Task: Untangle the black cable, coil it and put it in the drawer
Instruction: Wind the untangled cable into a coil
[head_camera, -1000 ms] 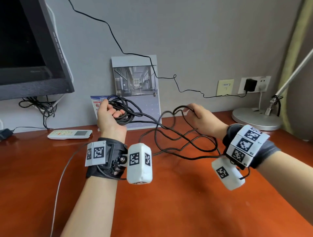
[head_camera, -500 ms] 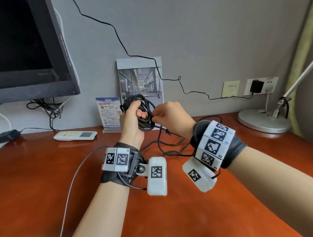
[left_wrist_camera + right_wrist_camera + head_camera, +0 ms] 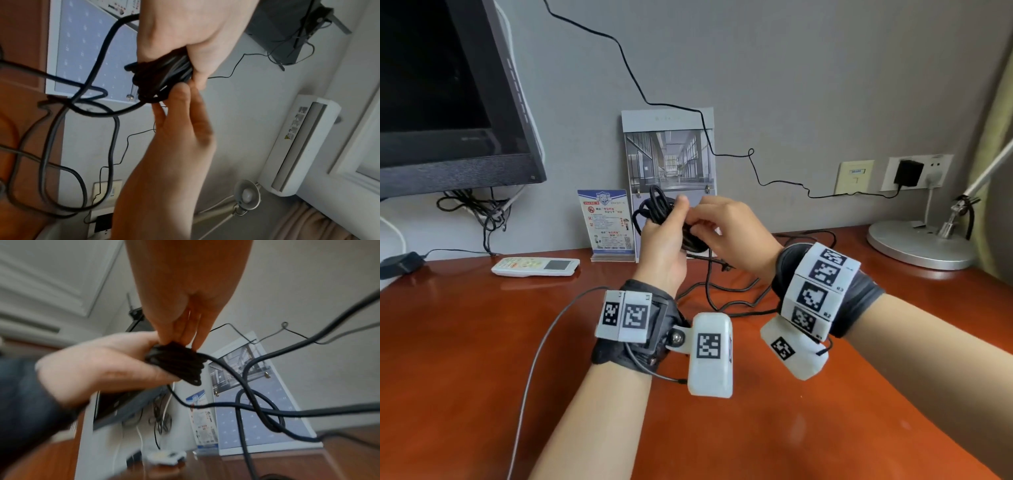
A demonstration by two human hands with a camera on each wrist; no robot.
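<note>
Your right hand [image 3: 736,233] has come in to pinch the black cable [image 3: 664,219] bundle clenched in your left hand [image 3: 662,246], slack trailing down-right to the desk [image 3: 482,342].

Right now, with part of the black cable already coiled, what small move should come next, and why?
Probably the right hand should draw out the next loose stretch and lay it onto the coil that the left hand grips, because slack black cable lies looped on the desk.

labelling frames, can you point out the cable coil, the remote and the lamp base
cable coil [image 3: 659,212], head view, loops above the left hand's fingers
remote [image 3: 536,266], head view, middle of its white body
lamp base [image 3: 914,245], head view, top of the round metal disc
</note>
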